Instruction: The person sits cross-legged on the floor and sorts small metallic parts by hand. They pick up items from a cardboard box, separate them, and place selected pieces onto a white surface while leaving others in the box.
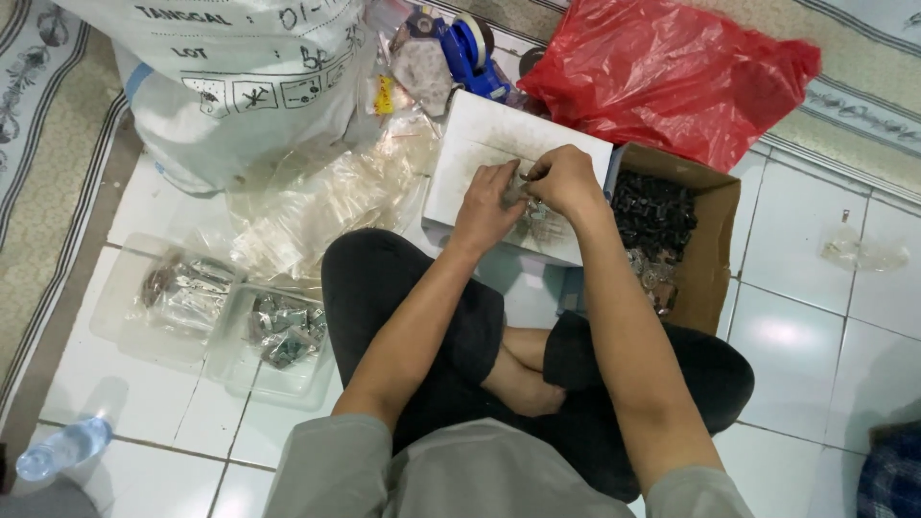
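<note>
Two bare hands meet over a white box lid, seen from above; person seated cross-legged on a white tiled floor (pixel 796 336), dark trousers, grey sleeves nearest the camera.

Near, left edge of floor: clear plastic water bottle (pixel 62 448) lying on its side. Just beyond it, two shallow clear trays side by side: the left tray (pixel 115 326) holds filled transparent packets, the right tray (pixel 288 384) holds smaller packets with grey contents, touching the person's left knee.

Middle: left hand (pixel 487 203) and right hand (pixel 568 180) touch at the fingertips. Grip of both: narrow pinch, closed together on a small clear packet (pixel 531 206) that hangs between them above the white box lid (pixel 480 144). Contents of packet too small to tell.

Right of the hands: open cardboard box (pixel 715 240), filled with small black parts (pixel 652 211), some clear packets at its near end. Well apart on the right, a lone clear packet (pixel 861 252) on the tiles.

Left of the lid: loose pile of empty clear plastic bags (pixel 317 197).

Far: large white sack (pixel 240 77) at upper left, blue tape dispenser (pixel 472 48) at top centre, red plastic bag (pixel 672 72) behind the cardboard box. Patterned carpet (pixel 43 144) borders the tiles on the left.
</note>
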